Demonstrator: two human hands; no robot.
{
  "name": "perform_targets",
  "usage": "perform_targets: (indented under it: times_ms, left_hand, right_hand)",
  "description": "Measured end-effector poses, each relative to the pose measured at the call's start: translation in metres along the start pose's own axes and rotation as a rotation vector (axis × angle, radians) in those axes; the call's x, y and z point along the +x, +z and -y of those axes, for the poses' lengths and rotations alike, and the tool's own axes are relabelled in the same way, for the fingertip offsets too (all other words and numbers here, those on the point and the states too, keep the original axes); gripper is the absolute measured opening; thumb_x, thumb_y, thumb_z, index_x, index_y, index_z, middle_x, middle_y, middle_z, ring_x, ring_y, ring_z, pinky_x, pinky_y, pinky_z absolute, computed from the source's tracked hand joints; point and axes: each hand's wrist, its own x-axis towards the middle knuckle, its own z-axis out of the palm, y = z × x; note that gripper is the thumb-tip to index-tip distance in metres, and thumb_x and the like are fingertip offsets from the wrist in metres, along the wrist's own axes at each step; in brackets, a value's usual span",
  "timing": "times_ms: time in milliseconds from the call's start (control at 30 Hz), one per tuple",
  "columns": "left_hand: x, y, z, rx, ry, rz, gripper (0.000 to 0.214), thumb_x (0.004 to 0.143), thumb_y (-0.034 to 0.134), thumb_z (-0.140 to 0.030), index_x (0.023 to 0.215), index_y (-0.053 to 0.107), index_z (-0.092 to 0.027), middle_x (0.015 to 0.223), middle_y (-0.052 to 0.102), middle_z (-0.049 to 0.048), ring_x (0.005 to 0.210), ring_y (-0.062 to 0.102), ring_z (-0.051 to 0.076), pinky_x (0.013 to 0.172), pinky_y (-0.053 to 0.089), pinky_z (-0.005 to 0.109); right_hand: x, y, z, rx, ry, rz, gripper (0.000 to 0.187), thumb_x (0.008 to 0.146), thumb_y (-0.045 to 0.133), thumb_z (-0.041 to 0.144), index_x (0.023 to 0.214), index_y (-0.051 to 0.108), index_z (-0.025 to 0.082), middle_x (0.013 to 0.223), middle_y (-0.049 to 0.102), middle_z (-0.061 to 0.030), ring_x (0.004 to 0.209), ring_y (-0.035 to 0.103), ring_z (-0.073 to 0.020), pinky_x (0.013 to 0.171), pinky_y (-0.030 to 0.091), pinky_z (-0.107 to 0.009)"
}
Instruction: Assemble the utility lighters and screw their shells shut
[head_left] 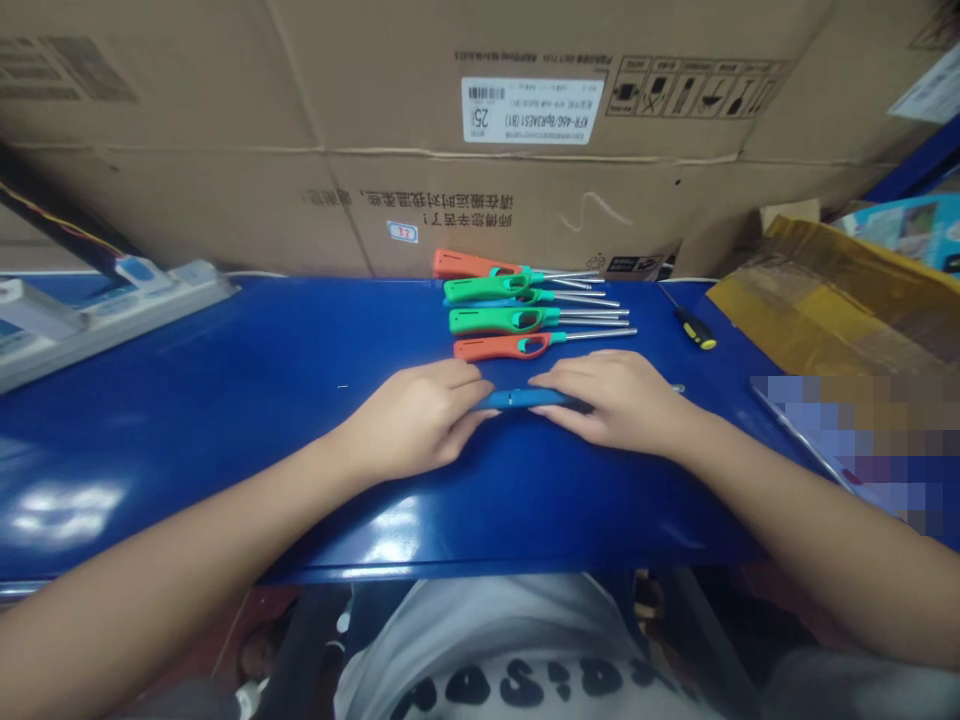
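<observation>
A blue long-nosed lighter (512, 399) lies sideways between my hands, just above or on the table; I cannot tell which. My left hand (429, 412) pinches its left end with thumb and fingers. On the other side, my right hand (616, 404) grips it and hides much of that half; a bit of metal tip shows beyond the wrist. Right behind them is a row of several similar lighters, with an orange lighter (495, 347) nearest, a green lighter (491, 320) behind it, and their metal nozzles pointing right.
The blue table (315, 520) is shiny. Behind it stands a large cardboard box (225, 120). A power strip (112, 325) lies at the left. At the right are a black-and-yellow screwdriver (694, 328), a taped yellow package (840, 300) and a pixelated flat object (862, 440).
</observation>
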Motion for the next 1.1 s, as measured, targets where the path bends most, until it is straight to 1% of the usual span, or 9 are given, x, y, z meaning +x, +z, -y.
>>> perform_targets:
  times_ms: [167, 333, 400, 467, 600, 700, 933, 1000, 1100]
  left_hand:
    - [0.001, -0.001, 0.003, -0.047, -0.004, -0.037, 0.029, 0.103, 0.049, -0.031, 0.106, 0.070, -0.011, 0.101, 0.073, 0.0125, 0.092, 0.070, 0.024, 0.079, 0.057, 0.035]
    - [0.003, 0.000, 0.010, -0.175, -0.046, -0.146, 0.028, 0.101, 0.058, -0.037, 0.114, 0.068, -0.014, 0.104, 0.073, 0.0089, 0.094, 0.071, 0.020, 0.086, 0.057, 0.030]
    - [0.004, -0.001, 0.013, -0.209, -0.027, -0.178, 0.029, 0.101, 0.060, -0.036, 0.117, 0.067, -0.014, 0.106, 0.074, 0.0089, 0.096, 0.071, 0.019, 0.089, 0.056, 0.028]
    - [0.004, -0.001, 0.016, -0.228, 0.011, -0.174, 0.027, 0.102, 0.057, -0.032, 0.120, 0.066, -0.014, 0.109, 0.074, 0.0096, 0.100, 0.071, 0.019, 0.092, 0.056, 0.029]
    - [0.004, -0.002, 0.018, -0.237, 0.027, -0.163, 0.026, 0.103, 0.054, -0.029, 0.121, 0.065, -0.014, 0.111, 0.074, 0.0108, 0.103, 0.070, 0.020, 0.094, 0.056, 0.032]
    - [0.003, -0.001, 0.020, -0.202, 0.027, -0.155, 0.027, 0.103, 0.053, -0.029, 0.121, 0.065, -0.012, 0.108, 0.074, 0.0121, 0.102, 0.070, 0.022, 0.093, 0.056, 0.034]
    - [0.002, -0.003, 0.020, -0.189, -0.039, -0.118, 0.028, 0.104, 0.050, -0.031, 0.121, 0.064, -0.014, 0.108, 0.073, 0.0111, 0.101, 0.070, 0.021, 0.092, 0.057, 0.033]
    - [0.003, -0.003, 0.018, -0.192, -0.069, -0.103, 0.030, 0.105, 0.049, -0.030, 0.129, 0.061, -0.016, 0.114, 0.071, 0.0104, 0.106, 0.069, 0.020, 0.095, 0.056, 0.033]
    - [0.004, -0.002, 0.014, -0.150, -0.079, -0.039, 0.044, 0.104, 0.053, -0.033, 0.146, 0.048, -0.022, 0.134, 0.063, 0.0109, 0.121, 0.064, 0.022, 0.101, 0.055, 0.035]
  right_hand:
    - [-0.004, -0.009, -0.008, 0.089, 0.012, -0.023, 0.025, 0.101, 0.056, 0.034, 0.099, 0.073, 0.015, 0.087, 0.077, -0.0053, 0.076, 0.072, -0.0168, 0.068, 0.048, -0.028]
    - [-0.006, -0.015, -0.015, 0.037, -0.054, -0.158, 0.021, 0.099, 0.060, 0.032, 0.097, 0.073, 0.016, 0.086, 0.079, -0.0055, 0.073, 0.073, -0.0173, 0.066, 0.050, -0.027]
    - [-0.007, -0.017, -0.018, 0.011, -0.073, -0.208, 0.019, 0.098, 0.062, 0.032, 0.097, 0.073, 0.016, 0.088, 0.080, -0.0058, 0.075, 0.074, -0.0180, 0.068, 0.052, -0.028]
    - [-0.008, -0.018, -0.020, 0.002, -0.071, -0.222, 0.019, 0.098, 0.062, 0.033, 0.097, 0.073, 0.018, 0.089, 0.081, -0.0055, 0.076, 0.075, -0.0183, 0.070, 0.053, -0.028]
    - [-0.007, -0.018, -0.021, 0.058, -0.011, -0.147, 0.022, 0.099, 0.060, 0.037, 0.100, 0.075, 0.020, 0.095, 0.081, -0.0053, 0.081, 0.076, -0.0190, 0.075, 0.055, -0.029]
    - [-0.006, -0.019, -0.023, 0.108, 0.027, -0.109, 0.023, 0.097, 0.063, 0.038, 0.104, 0.075, 0.020, 0.099, 0.080, -0.0070, 0.087, 0.076, -0.0206, 0.079, 0.056, -0.031]
    - [-0.010, -0.018, -0.030, 0.015, 0.024, -0.117, 0.026, 0.099, 0.058, 0.037, 0.096, 0.073, 0.016, 0.089, 0.079, -0.0073, 0.077, 0.073, -0.0208, 0.070, 0.050, -0.031]
    - [-0.009, -0.015, -0.027, 0.003, 0.040, -0.087, 0.028, 0.101, 0.055, 0.037, 0.094, 0.073, 0.017, 0.088, 0.079, -0.0073, 0.077, 0.072, -0.0210, 0.069, 0.047, -0.030]
    - [-0.005, -0.012, -0.020, 0.026, 0.133, 0.014, 0.031, 0.103, 0.047, 0.036, 0.093, 0.070, 0.017, 0.087, 0.077, -0.0067, 0.078, 0.070, -0.0202, 0.068, 0.043, -0.030]
